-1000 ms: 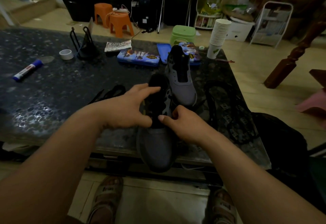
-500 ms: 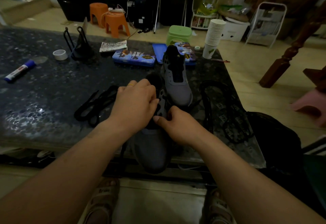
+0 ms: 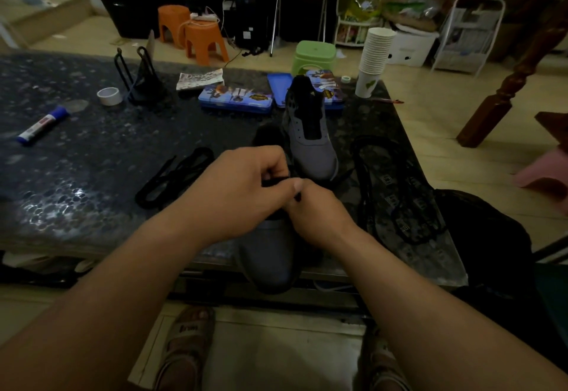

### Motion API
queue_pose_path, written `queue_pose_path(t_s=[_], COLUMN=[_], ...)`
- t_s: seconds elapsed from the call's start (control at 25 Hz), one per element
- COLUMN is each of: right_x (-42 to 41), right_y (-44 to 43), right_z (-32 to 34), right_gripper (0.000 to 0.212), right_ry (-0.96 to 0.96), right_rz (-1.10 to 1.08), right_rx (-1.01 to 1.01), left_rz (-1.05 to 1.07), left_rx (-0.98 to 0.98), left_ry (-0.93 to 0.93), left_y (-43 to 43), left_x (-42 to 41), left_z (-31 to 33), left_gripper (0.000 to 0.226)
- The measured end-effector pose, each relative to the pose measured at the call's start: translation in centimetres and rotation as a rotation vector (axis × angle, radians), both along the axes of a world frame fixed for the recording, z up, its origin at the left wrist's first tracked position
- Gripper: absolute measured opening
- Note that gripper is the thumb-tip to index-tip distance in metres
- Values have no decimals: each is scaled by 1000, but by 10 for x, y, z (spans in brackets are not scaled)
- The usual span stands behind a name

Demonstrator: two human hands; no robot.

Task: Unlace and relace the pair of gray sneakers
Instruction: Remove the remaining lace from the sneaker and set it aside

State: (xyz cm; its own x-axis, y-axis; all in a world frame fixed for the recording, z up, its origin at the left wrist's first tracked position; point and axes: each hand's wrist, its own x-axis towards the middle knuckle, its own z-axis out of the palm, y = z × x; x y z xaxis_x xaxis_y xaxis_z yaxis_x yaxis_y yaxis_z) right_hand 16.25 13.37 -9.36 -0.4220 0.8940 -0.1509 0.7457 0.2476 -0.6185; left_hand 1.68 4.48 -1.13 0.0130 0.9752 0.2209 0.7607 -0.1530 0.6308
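A: Item one, the near gray sneaker (image 3: 270, 255)?
B: Lying at the counter (image 3: 92, 181) front edge, toe overhanging toward the person, likely to bring the eyelets close. The left hand (image 3: 236, 193) and right hand (image 3: 316, 215) are meeting above its tongue; both are curled nearly closed, pinching a black lace end (image 3: 276, 180) between them, probably threading an eyelet.

A: Item two?
B: The second gray sneaker (image 3: 310, 141), standing just behind the near sneaker, eyelets showing bare, seemingly waiting its turn.

A: Loose stock?
B: A black lace bundle (image 3: 172, 178) lying left of the near sneaker; dark insoles (image 3: 396, 187) lying to its right, apparently set aside.

A: Background?
B: A blue pencil case (image 3: 235, 98) and paper cup stack (image 3: 373, 61), well behind the near sneaker.
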Motion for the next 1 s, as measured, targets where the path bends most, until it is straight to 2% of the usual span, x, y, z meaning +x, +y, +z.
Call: queue_pose_path(t_s=[0.16,0.28,0.48,0.6,0.64,0.68,0.76,0.92,1.0], right_x=[2,-1,-12,-5,-3,-2,-4,-6,-3], right_y=[-1,2,-8,-1,2,2,0,3,6], right_z=[11,26,40,50,52,53,51,43,42], right_gripper=[38,25,27,30,29,26,21,18,19], right_ry=[-12,178,627,1083,1160,1183,1173,1152,1122], right_rz=[-32,-141,-112,-291,-302,-289,-258,-296,-301], right_rx=[-19,-11,-534,-923,-993,-1029,-1032,-992,-954], left_rz=[4,70,-145,78,151,180,139,-11,15], left_rx=[-320,-324,-215,-32,11,37,45,97,133], left_ry=[261,262,164,-30,-71,-89,-47,260,216], left_y=[0,2,-10,-9,-8,-5,3,13,17], left_x=[-4,-9,0,-14,-17,-18,-17,-24,-24], left_z=[-6,-19,-33,-36,-36,-36,-40,-52,-50], left_gripper=[30,28,16,18,14,9,14,7,3])
